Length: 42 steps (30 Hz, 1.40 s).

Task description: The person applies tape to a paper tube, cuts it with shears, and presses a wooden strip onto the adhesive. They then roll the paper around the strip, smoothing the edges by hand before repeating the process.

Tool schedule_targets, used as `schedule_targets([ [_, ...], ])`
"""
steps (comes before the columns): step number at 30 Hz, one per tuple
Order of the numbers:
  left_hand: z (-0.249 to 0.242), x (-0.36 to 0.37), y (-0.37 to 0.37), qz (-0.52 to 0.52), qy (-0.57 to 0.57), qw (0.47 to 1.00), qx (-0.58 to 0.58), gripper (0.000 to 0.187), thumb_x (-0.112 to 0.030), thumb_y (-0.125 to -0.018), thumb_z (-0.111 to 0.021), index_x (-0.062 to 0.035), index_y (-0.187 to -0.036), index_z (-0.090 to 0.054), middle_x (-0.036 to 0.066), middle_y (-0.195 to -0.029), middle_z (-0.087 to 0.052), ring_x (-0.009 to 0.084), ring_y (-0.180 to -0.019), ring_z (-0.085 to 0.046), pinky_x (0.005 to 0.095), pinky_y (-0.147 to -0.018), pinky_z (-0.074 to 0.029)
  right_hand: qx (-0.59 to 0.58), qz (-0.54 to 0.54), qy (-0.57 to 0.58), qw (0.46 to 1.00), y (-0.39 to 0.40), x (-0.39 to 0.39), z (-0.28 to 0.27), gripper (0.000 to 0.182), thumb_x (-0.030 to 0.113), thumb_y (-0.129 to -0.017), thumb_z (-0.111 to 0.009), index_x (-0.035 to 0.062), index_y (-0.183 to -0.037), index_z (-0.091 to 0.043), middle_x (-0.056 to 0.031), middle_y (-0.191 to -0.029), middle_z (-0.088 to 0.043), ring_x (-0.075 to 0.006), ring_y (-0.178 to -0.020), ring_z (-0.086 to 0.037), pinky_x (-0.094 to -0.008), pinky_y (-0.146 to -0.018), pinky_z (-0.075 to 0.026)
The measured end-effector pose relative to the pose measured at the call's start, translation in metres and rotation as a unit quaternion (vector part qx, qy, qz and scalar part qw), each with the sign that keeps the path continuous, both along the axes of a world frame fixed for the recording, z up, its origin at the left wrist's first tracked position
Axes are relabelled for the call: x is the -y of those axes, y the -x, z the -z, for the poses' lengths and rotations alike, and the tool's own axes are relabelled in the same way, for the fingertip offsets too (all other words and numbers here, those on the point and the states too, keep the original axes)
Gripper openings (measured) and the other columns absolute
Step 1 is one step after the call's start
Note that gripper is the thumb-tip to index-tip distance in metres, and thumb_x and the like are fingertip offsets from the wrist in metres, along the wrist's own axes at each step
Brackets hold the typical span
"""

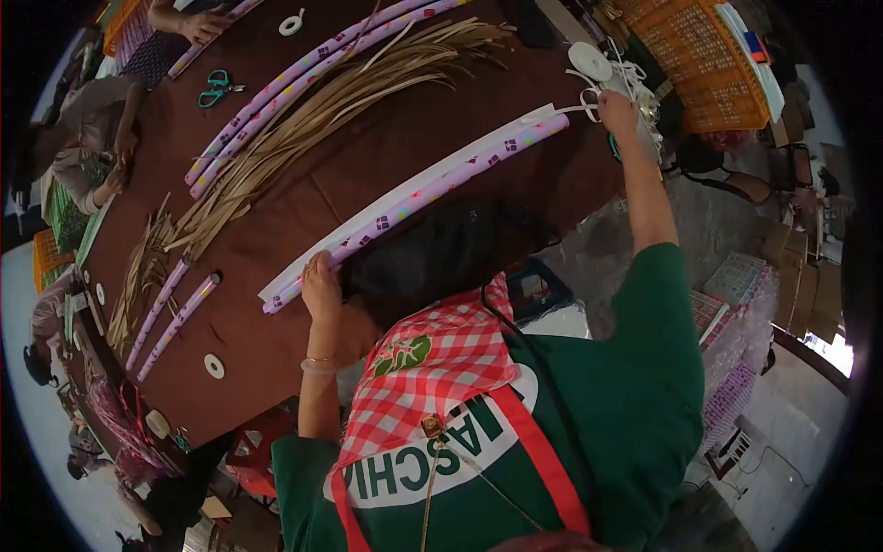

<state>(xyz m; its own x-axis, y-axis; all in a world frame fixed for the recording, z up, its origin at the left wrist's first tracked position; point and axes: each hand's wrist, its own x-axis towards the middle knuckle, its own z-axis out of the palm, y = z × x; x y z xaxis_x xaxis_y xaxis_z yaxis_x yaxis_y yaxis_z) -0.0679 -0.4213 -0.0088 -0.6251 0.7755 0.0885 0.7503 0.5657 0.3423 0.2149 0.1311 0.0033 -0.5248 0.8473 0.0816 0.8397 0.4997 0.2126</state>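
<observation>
A long roll of lilac patterned paper (432, 198) lies diagonally in front of me, with a white band (405, 195) along its far edge. My left hand (321, 287) is closed around the roll near its lower left end. Beyond the opposite end, my right hand (619, 114) pinches a narrow white strip (577, 109) that runs from the end of the white band. A white tape roll (589, 61) and a tangle of curled white strips (635, 83) are beside my right hand.
Long brown strips (340, 101) lie across the brown table (303, 179), beside more lilac rolls (276, 87). Teal scissors (218, 87) and another tape roll (214, 366) rest there too. An orange crate (690, 60) stands upper right. Other people's hands (202, 28) work across the table.
</observation>
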Motion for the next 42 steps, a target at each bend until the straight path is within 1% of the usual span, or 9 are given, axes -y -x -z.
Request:
schedule_targets([
  [1,-0.002,-0.001,-0.001,0.000,0.003,1.000,0.001,0.030,-0.008,-0.075,-0.058,-0.0021,-0.103,-0.051,0.014,-0.103,-0.056,0.0306,-0.096,-0.053,0.0398,-0.087,-0.040,-0.001,0.001,0.001,1.000,0.001,0.004,0.001,0.013,0.019,-0.076,-0.054,0.0087,-0.081,-0.061,-0.0063,-0.082,-0.060,-0.0277,-0.078,-0.057,-0.0406,-0.073,-0.041],
  [3,-0.002,0.001,-0.001,-0.002,0.008,1.000,0.003,0.030,-0.009,-0.075,-0.058,-0.0022,-0.103,-0.051,0.014,-0.103,-0.056,0.0308,-0.096,-0.053,0.0399,-0.087,-0.040,-0.154,-0.136,-0.205,0.957,0.010,0.020,0.001,0.015,0.012,-0.078,-0.049,0.0112,-0.088,-0.060,-0.0050,-0.087,-0.058,-0.0268,-0.082,-0.054,-0.0402,-0.076,-0.040],
  [6,0.003,0.002,0.000,0.004,0.002,1.000,-0.007,0.030,-0.009,-0.075,-0.058,-0.0023,-0.103,-0.050,0.014,-0.104,-0.056,0.0312,-0.097,-0.053,0.0399,-0.087,-0.039,-0.243,-0.319,0.022,0.916,0.048,0.085,-0.034,0.021,0.006,-0.073,-0.053,0.0113,-0.092,-0.058,-0.0067,-0.093,-0.056,-0.0258,-0.088,-0.052,-0.0380,-0.080,-0.038],
  [10,0.003,0.002,-0.001,0.007,-0.004,1.000,-0.009,0.029,-0.009,-0.076,-0.057,-0.0026,-0.104,-0.050,0.015,-0.105,-0.055,0.0314,-0.098,-0.052,0.0400,-0.089,-0.039,-0.201,-0.465,0.127,0.853,0.072,0.171,-0.015,0.023,0.017,-0.075,-0.059,0.0099,-0.097,-0.056,-0.0046,-0.101,-0.054,-0.0225,-0.097,-0.050,-0.0352,-0.084,-0.037],
  [14,0.004,0.003,0.000,0.013,-0.014,1.000,-0.008,0.030,-0.009,-0.076,-0.057,-0.0027,-0.105,-0.050,0.015,-0.104,-0.056,0.0308,-0.099,-0.053,0.0398,-0.090,-0.038,-0.204,-0.465,0.125,0.852,0.088,0.205,-0.016,0.030,0.027,-0.075,-0.061,0.0121,-0.101,-0.055,-0.0030,-0.102,-0.053,-0.0202,-0.098,-0.049,-0.0361,-0.088,-0.035],
  [26,-0.002,-0.002,-0.004,-0.009,0.034,0.996,-0.080,0.037,-0.011,-0.071,-0.062,-0.0052,-0.106,-0.051,0.012,-0.100,-0.052,0.0290,-0.094,-0.050,0.0381,-0.078,-0.043,-0.171,-0.384,0.054,0.906,0.067,0.163,0.010,0.026,0.025,-0.079,-0.058,0.0093,-0.099,-0.055,-0.0043,-0.095,-0.055,-0.0227,-0.094,-0.050,-0.0369,-0.083,-0.036],
  [32,-0.010,-0.007,-0.006,-0.055,-0.005,0.997,-0.057,0.033,-0.009,-0.069,-0.063,-0.0042,-0.100,-0.054,0.012,-0.093,-0.057,0.0295,-0.089,-0.053,0.0373,-0.076,-0.044,-0.230,-0.193,0.215,0.929,0.076,0.137,0.015,0.028,0.024,-0.081,-0.056,0.0121,-0.106,-0.056,-0.0057,-0.092,-0.057,-0.0244,-0.090,-0.053,-0.0387,-0.080,-0.038],
  [36,-0.006,-0.002,-0.002,-0.032,0.015,0.999,-0.038,0.027,-0.007,-0.069,-0.062,-0.0037,-0.095,-0.055,0.013,-0.095,-0.058,0.0310,-0.091,-0.053,0.0376,-0.077,-0.045,-0.207,-0.202,0.223,0.931,0.087,0.128,0.016,0.012,0.024,-0.076,-0.059,0.0122,-0.079,-0.061,-0.0034,-0.077,-0.055,-0.0237,-0.081,-0.054,-0.0393,-0.073,-0.039],
  [42,-0.001,0.000,-0.002,-0.027,-0.044,0.997,-0.055,0.026,-0.006,-0.068,-0.062,-0.0052,-0.094,-0.056,0.010,-0.093,-0.058,0.0292,-0.090,-0.054,0.0366,-0.075,-0.045,-0.153,-0.110,0.119,0.975,0.071,0.091,0.010,0.012,0.023,-0.075,-0.060,0.0112,-0.076,-0.061,-0.0037,-0.081,-0.057,-0.0253,-0.077,-0.056,-0.0412,-0.071,-0.040],
])
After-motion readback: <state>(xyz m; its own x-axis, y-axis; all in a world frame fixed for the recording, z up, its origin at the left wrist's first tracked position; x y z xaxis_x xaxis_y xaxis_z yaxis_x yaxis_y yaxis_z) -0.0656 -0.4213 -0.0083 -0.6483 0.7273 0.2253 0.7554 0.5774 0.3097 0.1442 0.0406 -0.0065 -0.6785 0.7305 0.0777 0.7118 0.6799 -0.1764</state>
